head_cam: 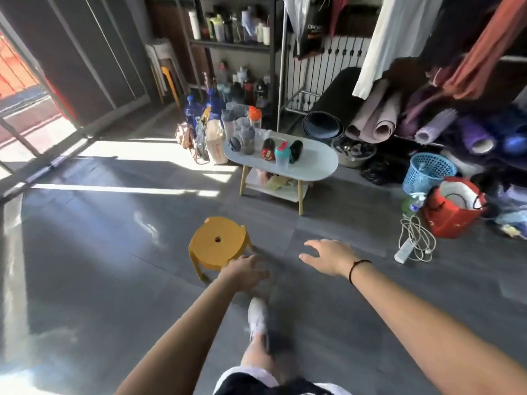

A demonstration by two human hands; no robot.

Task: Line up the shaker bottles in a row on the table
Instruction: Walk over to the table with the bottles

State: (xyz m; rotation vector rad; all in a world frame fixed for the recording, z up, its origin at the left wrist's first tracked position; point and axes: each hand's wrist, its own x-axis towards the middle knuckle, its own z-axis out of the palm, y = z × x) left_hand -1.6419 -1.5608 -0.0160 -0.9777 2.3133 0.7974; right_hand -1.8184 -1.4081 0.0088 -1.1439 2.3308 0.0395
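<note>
Both hands reach forward over the grey floor (pixel 114 252), empty and well apart from the bottles; the left hand (pixel 245 270) is loosely curled, its fingertips smeared by blur, and it overlaps the near edge of the yellow stool (pixel 218 246) in the view, though whether it touches the stool cannot be told; the right hand (pixel 328 256) is spread, fingers apart, palm down, with a dark band (pixel 358 267) around the wrist. Below them a white shoe (pixel 256 316) and a bare leg show, blurred; the person's clothing is cut off by the bottom edge.

Further out stands the white oval worktop (pixel 310 163) on pale legs, with a lower shelf (pixel 278 188) holding things too unclear to name. The shaker bottles (pixel 265 142) crowd its left end and middle, unaligned; a clear one with an orange lid (pixel 254 116) stands at the far left edge, grey-tinted ones near it, and a red-and-black one (pixel 268 149), a teal-lidded one (pixel 282 155) and a dark one (pixel 296 148) sit near the middle; the right end is bare.

Behind, a dark shelving unit (pixel 231 44) carries more bottles, too small to tell apart; rolled mats (pixel 376 121) lie to the right, partly hidden under hanging clothes (pixel 399 38); a blue basket (pixel 427 172), a red bag (pixel 453 209) and a white power strip (pixel 405 249) with coiled cable sit on the floor at right.
</note>
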